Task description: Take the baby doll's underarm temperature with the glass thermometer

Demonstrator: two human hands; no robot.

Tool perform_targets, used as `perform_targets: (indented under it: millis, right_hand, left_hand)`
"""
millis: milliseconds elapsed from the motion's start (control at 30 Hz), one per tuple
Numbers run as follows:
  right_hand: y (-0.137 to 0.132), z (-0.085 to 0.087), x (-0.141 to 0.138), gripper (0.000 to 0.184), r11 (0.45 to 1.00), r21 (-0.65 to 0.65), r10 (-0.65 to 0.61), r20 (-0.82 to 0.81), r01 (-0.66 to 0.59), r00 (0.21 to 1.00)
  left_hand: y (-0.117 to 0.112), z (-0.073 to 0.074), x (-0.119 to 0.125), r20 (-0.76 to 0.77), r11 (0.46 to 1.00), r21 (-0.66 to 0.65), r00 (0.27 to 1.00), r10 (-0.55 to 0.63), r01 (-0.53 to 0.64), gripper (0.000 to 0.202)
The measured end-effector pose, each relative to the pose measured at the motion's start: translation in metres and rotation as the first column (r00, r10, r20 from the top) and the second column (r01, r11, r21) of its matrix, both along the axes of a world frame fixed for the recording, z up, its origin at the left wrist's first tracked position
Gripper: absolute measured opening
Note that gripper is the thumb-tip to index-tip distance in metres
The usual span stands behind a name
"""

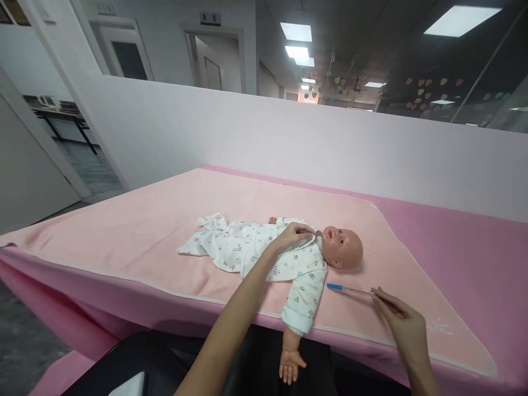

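Observation:
A baby doll [342, 248] in a white printed suit [264, 250] lies on its back on a pink towel [124, 231], head to the right. My left hand [293, 235] rests on the doll's chest and pinches the suit's collar just below the chin. My right hand [398, 319] is to the right of the doll, fingers closed on the end of a thin thermometer [348, 289] with a blue tip that points toward the doll's near arm. That arm hangs over the table's front edge, its bare hand [291, 366] below.
The towel lies on a table covered in brighter pink cloth [474, 253]. A white partition wall [289, 137] runs behind the table. A walkway and doors lie to the far left. A dark object [136, 357] sits below the front edge.

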State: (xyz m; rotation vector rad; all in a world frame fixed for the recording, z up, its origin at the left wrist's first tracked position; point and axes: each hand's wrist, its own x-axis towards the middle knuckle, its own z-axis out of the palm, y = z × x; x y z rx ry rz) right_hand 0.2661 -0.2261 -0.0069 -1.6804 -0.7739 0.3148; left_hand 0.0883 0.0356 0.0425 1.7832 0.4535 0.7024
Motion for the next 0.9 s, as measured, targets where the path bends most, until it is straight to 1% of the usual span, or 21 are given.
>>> perform_targets:
  millis: [33,100,200,267,333,400,433,500,533,600,667,733,800,833,900]
  right_hand:
    - [-0.001,-0.008,-0.002,0.036,1.0,-0.026,-0.015,0.05,0.017,0.999]
    - [0.0,-0.021,-0.004,0.034,0.995,-0.056,-0.065,0.203,0.078,0.977]
    - [0.004,-0.035,-0.004,0.031,0.987,-0.04,-0.123,0.456,0.158,0.882]
    - [0.006,-0.04,-0.004,0.03,0.985,-0.021,-0.128,0.57,0.17,0.812]
    - [0.007,-0.039,-0.005,0.029,0.988,-0.059,-0.073,0.63,0.141,0.773]
    - [0.008,-0.03,-0.01,0.027,0.987,-0.124,0.005,0.666,0.104,0.746]
    - [0.009,-0.021,-0.014,0.026,0.985,-0.149,0.039,0.678,0.086,0.734]
    - [0.017,0.001,-0.027,0.024,0.987,-0.158,0.088,0.696,0.032,0.713]
    - [0.025,0.013,-0.035,0.024,0.99,-0.139,0.107,0.694,-0.014,0.712]
    - [0.049,0.036,-0.053,0.024,0.981,-0.116,0.192,0.672,-0.154,0.715]
    - [0.082,0.05,-0.07,0.025,0.966,-0.094,0.241,0.656,-0.24,0.715]
    - [0.116,0.054,-0.083,0.028,0.967,-0.152,0.254,0.681,-0.206,0.687]
    - [0.144,0.05,-0.091,0.034,0.963,-0.232,0.263,0.717,-0.135,0.646]
    - [0.154,0.046,-0.093,0.037,0.962,-0.259,0.256,0.73,-0.09,0.634]
    - [0.165,0.039,-0.095,0.039,0.963,-0.27,0.226,0.747,-0.025,0.626]
  left_hand:
    - [0.001,-0.001,0.0,0.008,1.0,0.0,1.0,0.0,0.0,0.026]
    - [0.002,-0.002,0.001,0.017,1.0,-0.008,1.0,-0.001,0.001,0.025]
    - [0.002,-0.003,0.002,0.011,1.0,-0.023,1.0,0.002,-0.002,0.024]
    - [0.002,-0.003,0.002,0.006,1.0,-0.022,1.0,0.007,-0.006,0.024]
    - [0.003,-0.003,0.001,0.003,1.0,-0.008,1.0,0.007,-0.007,0.024]
    - [0.003,-0.003,0.001,0.0,1.0,0.01,1.0,0.01,-0.01,0.023]
    - [0.003,-0.003,0.001,0.0,1.0,0.016,1.0,0.014,-0.014,0.023]
    - [0.003,-0.002,0.001,0.0,0.999,0.025,1.0,0.026,-0.026,0.022]
    - [0.002,-0.002,0.001,0.0,0.999,0.027,1.0,0.031,-0.031,0.022]
    - [0.002,0.0,0.002,0.002,0.999,0.024,1.0,0.027,-0.027,0.021]
    - [0.001,0.001,0.002,0.007,1.0,0.009,1.0,0.01,-0.01,0.021]
    - [0.002,0.001,0.002,0.025,1.0,0.0,1.0,-0.006,0.006,0.018]
    - [0.004,0.0,0.003,0.054,1.0,-0.005,0.999,0.0,0.0,0.015]
    - [0.005,-0.001,0.003,0.066,1.0,-0.01,0.998,0.009,-0.009,0.015]
    - [0.007,-0.004,0.004,0.08,1.0,-0.02,0.997,0.02,-0.019,0.016]
